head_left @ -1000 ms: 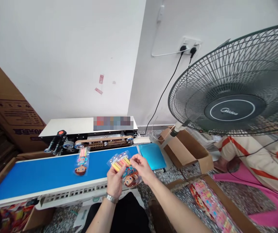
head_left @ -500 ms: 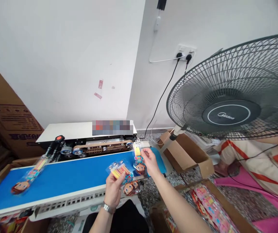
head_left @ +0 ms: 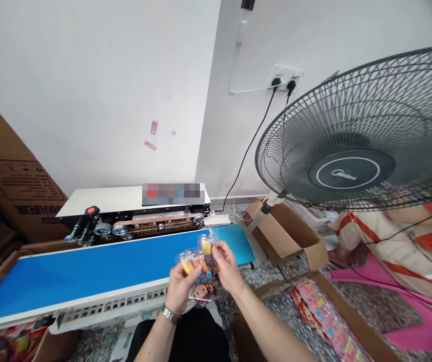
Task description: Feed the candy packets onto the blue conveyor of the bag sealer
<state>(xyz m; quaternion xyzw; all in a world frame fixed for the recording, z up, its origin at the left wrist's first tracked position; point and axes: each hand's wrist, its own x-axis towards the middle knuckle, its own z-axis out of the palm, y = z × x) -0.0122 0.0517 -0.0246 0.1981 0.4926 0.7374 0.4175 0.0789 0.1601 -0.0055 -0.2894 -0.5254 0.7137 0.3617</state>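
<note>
Above the right part of the blue conveyor belt point(head_left: 117, 266), my left hand point(head_left: 180, 286) grips several clear packets point(head_left: 191, 264) of yellow and pink sticks, thumb across their front. Brown cartoon heads point(head_left: 202, 290) show at the lower end of these packets. Close beside it, my right hand point(head_left: 226, 262) pinches the edge of another clear stick packet point(head_left: 207, 245) between thumb and fingers. Its lower part is hidden behind the left hand's packets. Behind the belt stands a white-topped sealing machine point(head_left: 102, 202) with rollers and a brown band.
A large fan point(head_left: 346, 173) stands at the right, near an opened cardboard box point(head_left: 276, 239). Pink packets point(head_left: 325, 317) fill a box at lower right; more packets point(head_left: 17, 344) lie in one at lower left. A person's leg point(head_left: 366, 231) and a pink stool point(head_left: 419, 327) are at far right.
The packet that lay at the belt's left end is gone from view. My right hand has moved down and away from the machine's feed end. My left hand has risen slightly with its packets.
</note>
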